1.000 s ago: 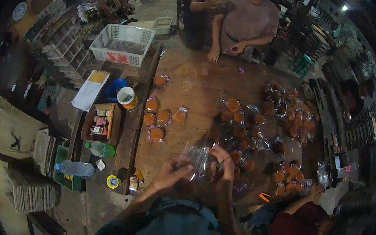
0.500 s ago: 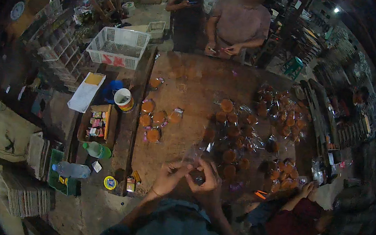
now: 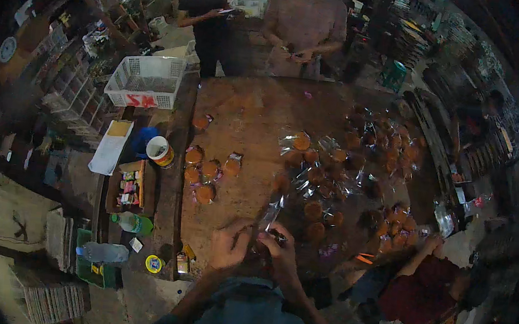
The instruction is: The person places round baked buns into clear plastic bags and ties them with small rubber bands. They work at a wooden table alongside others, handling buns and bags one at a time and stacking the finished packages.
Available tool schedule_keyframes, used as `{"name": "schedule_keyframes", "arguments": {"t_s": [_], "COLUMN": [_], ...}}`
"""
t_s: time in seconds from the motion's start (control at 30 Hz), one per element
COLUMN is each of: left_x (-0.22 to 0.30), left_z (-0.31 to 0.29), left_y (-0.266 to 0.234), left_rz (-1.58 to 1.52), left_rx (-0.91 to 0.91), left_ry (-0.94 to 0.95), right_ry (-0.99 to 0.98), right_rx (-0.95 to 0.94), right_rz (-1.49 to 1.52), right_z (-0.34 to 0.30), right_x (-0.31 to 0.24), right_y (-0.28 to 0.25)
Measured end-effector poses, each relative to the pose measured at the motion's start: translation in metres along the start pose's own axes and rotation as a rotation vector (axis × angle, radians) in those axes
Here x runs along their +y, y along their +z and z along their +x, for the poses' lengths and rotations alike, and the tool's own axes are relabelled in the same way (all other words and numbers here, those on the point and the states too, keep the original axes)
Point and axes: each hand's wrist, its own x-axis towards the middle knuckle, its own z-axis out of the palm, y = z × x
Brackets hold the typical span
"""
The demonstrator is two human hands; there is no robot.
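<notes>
Right hand (image 3: 280, 249) pinches clear plastic wrapper (image 3: 271, 214); left hand (image 3: 229, 247) adjacent, grip unclear. Orange-brown discs (image 3: 313, 211) at two o'clock.

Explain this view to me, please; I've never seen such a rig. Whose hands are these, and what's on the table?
No machine: a person works with bare hands. A wide fisheye camera on that person's head looks down, so straight edges bend. Near the bottom are the left hand and right hand. The right hand holds a clear wrapper; whether the left grips it too is hard to tell. On the table lie brown discs, many seemingly wrapped: a small group at left, more at right. Two people stand beyond.
</notes>
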Motion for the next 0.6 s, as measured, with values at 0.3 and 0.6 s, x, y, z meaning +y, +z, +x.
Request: {"name": "schedule_keyframes", "arguments": {"t_s": [0.3, 0.6], "left_x": [0.003, 0.006], "left_z": [-0.003, -0.010], "left_y": [0.012, -0.003], "left_rz": [-0.122, 0.055], "left_rx": [0.010, -0.148], "left_ry": [-0.117, 0.014], "right_ry": [-0.106, -0.215], "right_rx": [-0.091, -0.031], "right_rz": [-0.270, -0.314], "right_z": [0.011, 0.000], "right_x": [0.004, -0.001], "right_y": [-0.020, -0.015]}}
